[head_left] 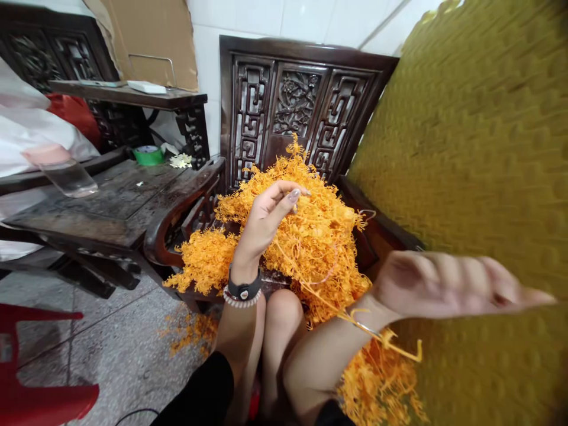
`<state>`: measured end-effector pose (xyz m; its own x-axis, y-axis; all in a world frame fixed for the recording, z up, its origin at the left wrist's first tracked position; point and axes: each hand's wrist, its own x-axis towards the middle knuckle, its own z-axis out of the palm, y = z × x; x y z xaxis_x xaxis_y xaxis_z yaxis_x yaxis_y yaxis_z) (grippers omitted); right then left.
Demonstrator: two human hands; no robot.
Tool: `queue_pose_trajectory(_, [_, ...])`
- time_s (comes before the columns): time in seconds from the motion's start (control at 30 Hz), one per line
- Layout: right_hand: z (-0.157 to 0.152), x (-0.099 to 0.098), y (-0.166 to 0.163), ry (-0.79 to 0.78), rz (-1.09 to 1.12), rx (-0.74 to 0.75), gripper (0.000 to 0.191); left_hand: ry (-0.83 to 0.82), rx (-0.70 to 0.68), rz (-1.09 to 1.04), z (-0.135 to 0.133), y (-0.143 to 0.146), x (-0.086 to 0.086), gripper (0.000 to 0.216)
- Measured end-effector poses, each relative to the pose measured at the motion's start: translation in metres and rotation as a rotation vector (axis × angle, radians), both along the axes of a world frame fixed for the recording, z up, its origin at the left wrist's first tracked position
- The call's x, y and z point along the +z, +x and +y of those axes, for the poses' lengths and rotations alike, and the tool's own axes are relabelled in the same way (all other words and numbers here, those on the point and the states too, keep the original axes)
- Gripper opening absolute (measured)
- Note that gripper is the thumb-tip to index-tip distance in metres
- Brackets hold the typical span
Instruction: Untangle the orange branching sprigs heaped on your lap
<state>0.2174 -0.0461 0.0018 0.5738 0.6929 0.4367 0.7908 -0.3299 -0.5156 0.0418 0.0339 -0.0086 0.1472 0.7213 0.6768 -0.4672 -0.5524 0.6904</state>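
Standing toward the left edge of the dark table (102, 219), a clear bottle (73, 180) is topped by a pink lid; its contents cannot be made out. A green tape roll (149, 155) is set near the far right corner, beside pale scraps (180, 160). On the carved chair (306, 50), an orange heap (317, 236) is piled against the back, and a smaller orange clump (199, 260) is draped over the seat's front left corner. The left hand (270, 216) is held before the heap, thumb and fingers bent close; whether anything is pinched cannot be told. The right hand (448, 285), blurred and loosely curled, is held right of the heap; whether anything is gripped cannot be told. Across the right wrist an orange strand (328, 303) is laid, running back toward the heap
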Motion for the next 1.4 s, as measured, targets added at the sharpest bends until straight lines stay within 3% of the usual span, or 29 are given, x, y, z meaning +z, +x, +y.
queue_pose_trajectory(0.07, [0.008, -0.005, -0.011, 0.589, 0.455, 0.364, 0.065, 0.003, 0.002, -0.033, 0.000, 0.000, -0.002, 0.013])
queue_pose_trajectory(0.1, [0.011, -0.007, -0.017, 0.752, 0.637, 0.565, 0.051, -0.002, 0.007, -0.054, 0.000, -0.001, -0.004, 0.013])
queue_pose_trajectory(0.17, [0.014, -0.010, -0.029, 0.718, 0.798, 0.813, 0.023, -0.024, 0.021, -0.102, 0.000, -0.002, -0.006, 0.012])
queue_pose_trajectory(0.23, [0.015, -0.011, -0.039, 0.521, 0.758, 0.890, 0.015, -0.035, 0.046, -0.139, 0.000, -0.002, -0.008, 0.012])
queue_pose_trajectory(0.33, [0.016, -0.010, -0.050, 0.330, 0.601, 0.909, 0.017, 0.034, 0.097, -0.161, -0.002, -0.001, -0.010, 0.011])
queue_pose_trajectory(0.47, [0.023, -0.010, -0.064, 0.303, 0.607, 0.975, 0.028, 0.159, 0.105, -0.097, -0.007, 0.005, -0.012, 0.010])
queue_pose_trajectory(0.57, [0.030, -0.013, -0.073, 0.357, 0.766, 1.006, 0.022, 0.191, 0.179, -0.089, -0.007, 0.011, -0.014, 0.011])
queue_pose_trajectory(0.73, [0.035, -0.017, -0.083, 0.599, 0.844, 0.878, 0.014, 0.287, 0.311, -0.154, -0.006, 0.020, -0.015, 0.011])
queue_pose_trajectory(0.87, [0.030, -0.014, -0.084, 0.673, 0.647, 0.778, 0.021, 0.244, 0.483, -0.249, -0.008, 0.026, -0.016, 0.009])
queue_pose_trajectory(0.97, [0.026, -0.012, -0.082, 0.700, 0.525, 0.672, 0.020, 0.232, 0.535, -0.166, -0.010, 0.027, -0.018, 0.010])
queue_pose_trajectory(1.07, [0.028, -0.014, -0.078, 0.800, 0.641, 0.642, 0.019, 0.206, 0.444, -0.095, -0.013, 0.028, -0.017, 0.008])
queue_pose_trajectory(1.17, [0.033, -0.016, -0.072, 0.848, 0.801, 0.661, 0.023, 0.083, 0.170, -0.074, -0.018, 0.028, -0.016, 0.007])
queue_pose_trajectory(1.3, [0.035, -0.015, -0.062, 0.735, 0.943, 0.727, 0.029, -0.086, -0.239, -0.062, -0.020, 0.031, -0.016, 0.013])
queue_pose_trajectory(1.4, [0.035, -0.015, -0.061, 0.690, 0.964, 0.748, 0.030, -0.178, -0.361, -0.099, -0.019, 0.036, -0.017, 0.018])
